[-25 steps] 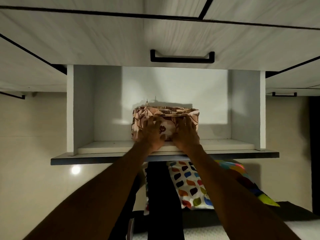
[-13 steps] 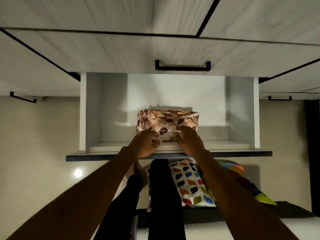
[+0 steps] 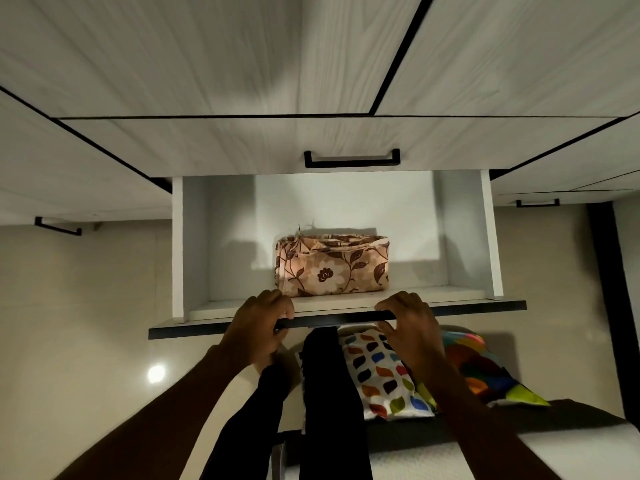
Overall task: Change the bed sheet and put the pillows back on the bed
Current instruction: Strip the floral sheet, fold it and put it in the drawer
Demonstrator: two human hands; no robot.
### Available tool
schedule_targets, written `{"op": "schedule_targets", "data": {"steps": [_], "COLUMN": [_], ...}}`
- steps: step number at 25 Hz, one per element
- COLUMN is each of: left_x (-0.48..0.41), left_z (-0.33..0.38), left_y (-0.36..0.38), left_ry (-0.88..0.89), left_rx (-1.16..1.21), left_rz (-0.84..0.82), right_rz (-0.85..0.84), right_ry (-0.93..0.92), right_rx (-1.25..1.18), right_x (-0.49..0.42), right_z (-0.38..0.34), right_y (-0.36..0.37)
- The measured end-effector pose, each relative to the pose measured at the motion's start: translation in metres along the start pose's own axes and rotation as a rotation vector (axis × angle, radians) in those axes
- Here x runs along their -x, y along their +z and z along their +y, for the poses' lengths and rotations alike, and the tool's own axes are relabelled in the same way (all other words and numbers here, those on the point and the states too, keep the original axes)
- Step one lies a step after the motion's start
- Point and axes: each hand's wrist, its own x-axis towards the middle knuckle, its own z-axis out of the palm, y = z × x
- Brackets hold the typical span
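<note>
Left grip: my left grip (image 3: pixel 259 323) curls its fingers over the dark front edge of the bottom board (image 3: pixel 478 308), thumb underneath. It clamps the board, not the cloth.
Right grip: my right grip (image 3: pixel 410 325) hooks the same edge further right, fingers on top and thumb below.
Why held so: probably to steady myself, or to work the board, while I reach overhead. I cannot tell whether this board is fixed or a moving flap.
Sheet position: the folded floral bed sheet (image 3: pixel 332 268) sits inside the open cabinet compartment (image 3: pixel 346 202). It is centred near the front, just behind my two grips, and neither touches it.
Sheet appearance: a thick, tidy rectangular bundle. The cloth is peach-beige with cream flowers and brown vines and leaves, and layered folds show along the top.
Cabinet door: the wood-grain door (image 3: pixel 242 147) with its black bar handle (image 3: pixel 351 163) is swung up above the opening, which keeps the compartment reachable.
Pillows: a leaf-print pillow (image 3: pixel 381 379) and a rainbow pillow (image 3: pixel 485 372) lean below the cabinet, likely set aside while the sheet is handled.
Bed: the bed (image 3: pixel 554 452) shows as a pale surface at the lower right.
</note>
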Motion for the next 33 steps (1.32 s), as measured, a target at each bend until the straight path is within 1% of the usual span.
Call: {"op": "schedule_targets", "data": {"steps": [3, 6, 8, 9, 10, 12, 15, 16, 17, 18, 19, 20, 21, 22, 23, 24, 26, 29, 32, 33], "left_x": [-0.004, -0.013, -0.021, -0.024, -0.028, -0.036, -0.06, -0.068, -0.075, -0.083, -0.091, -0.101, -0.11, -0.119, -0.126, -0.134, -0.149, -0.167, -0.178, -0.18], "left_z": [-0.006, -0.006, -0.005, -0.006, -0.006, -0.004, 0.005, 0.006, 0.008, 0.01, 0.013, 0.017, 0.023, 0.029, 0.034, 0.036, 0.035, 0.031, 0.03, 0.029], "left_y": [-0.004, -0.014, -0.021, -0.023, -0.026, -0.031, -0.043, -0.045, -0.046, -0.047, -0.049, -0.054, -0.061, -0.069, -0.078, -0.087, -0.103, -0.122, -0.134, -0.135], "left_ry": [0.022, 0.011, -0.028, -0.05, -0.079, -0.166, -0.365, -0.415, -0.46, -0.51, -0.587, -0.673, -0.775, -0.84, -0.863, -0.872, -0.807, -0.714, -0.664, -0.648], "left_rx": [-0.019, -0.054, -0.064, -0.084, -0.118, -0.172, -0.023, 0.054, 0.173, 0.347, 0.612, 0.971, 1.356, 1.712, 1.992, 2.162, 2.315, 2.436, 2.478, 2.486], "left_rz": [-0.013, 0.027, 0.08, 0.116, 0.162, 0.279, 0.384, 0.427, 0.482, 0.559, 0.641, 0.722, 0.789, 0.833, 0.851, 0.852, 0.821, 0.78, 0.782, 0.788], "right_rz": [0.041, 0.073, 0.064, 0.042, 0.016, 0.001, 0.136, 0.186, 0.232, 0.283, 0.31, 0.281, 0.229, 0.181, 0.161, 0.152, 0.135, 0.08, 0.089, 0.088], "right_ry": [0.018, 0.059, 0.144, 0.218, 0.295, 0.371, 0.38, 0.396, 0.441, 0.54, 0.664, 0.754, 0.781, 0.771, 0.763, 0.755, 0.759, 0.751, 0.776, 0.757], "right_rx": [-0.001, 0.032, 0.04, 0.024, 0.016, 0.027, -0.05, -0.144, -0.325, -0.63, -1.021, -1.427, -1.778, -2.028, -2.2, -2.327, -2.476, -2.484, -2.463, -2.461], "right_x": [-0.004, -0.019, -0.031, -0.038, -0.045, -0.059, -0.083, -0.089, -0.096, -0.104, -0.112, -0.121, -0.129, -0.139, -0.148, -0.157, -0.177, -0.201, -0.215, -0.218], "right_z": [0.001, -0.001, -0.006, -0.008, -0.01, -0.014, -0.021, -0.024, -0.031, -0.038, -0.045, -0.053, -0.06, -0.064, -0.067, -0.07, -0.073, -0.077, -0.081, -0.082], "right_y": [0.0, -0.012, -0.027, -0.033, -0.038, -0.044, -0.047, -0.047, -0.05, -0.053, -0.058, -0.064, -0.071, -0.078, -0.084, -0.09, -0.101, -0.118, -0.126, -0.128]}}
